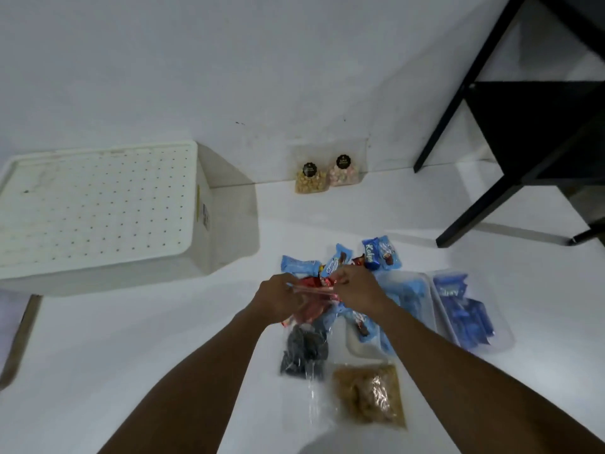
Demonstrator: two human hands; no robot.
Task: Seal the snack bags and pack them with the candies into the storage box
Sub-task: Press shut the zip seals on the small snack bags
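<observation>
My left hand (278, 298) and my right hand (355, 290) both pinch the red zip strip at the top of a clear snack bag (304, 350) of dark pieces, held up over the floor. Below it lies a clear bag of brown snacks (368, 396). Blue and red wrapped candies (379, 253) are scattered just beyond my hands. The white storage box (98, 211) stands at the left with its dotted lid on. Two small snack bags (327, 175) with black labels lean against the wall.
Two clear trays (471, 309) with blue packets lie to the right of my hands. A black table leg and frame (484, 204) stand at the upper right. A white wall runs behind everything. A strip of wood (19, 339) lies at the far left.
</observation>
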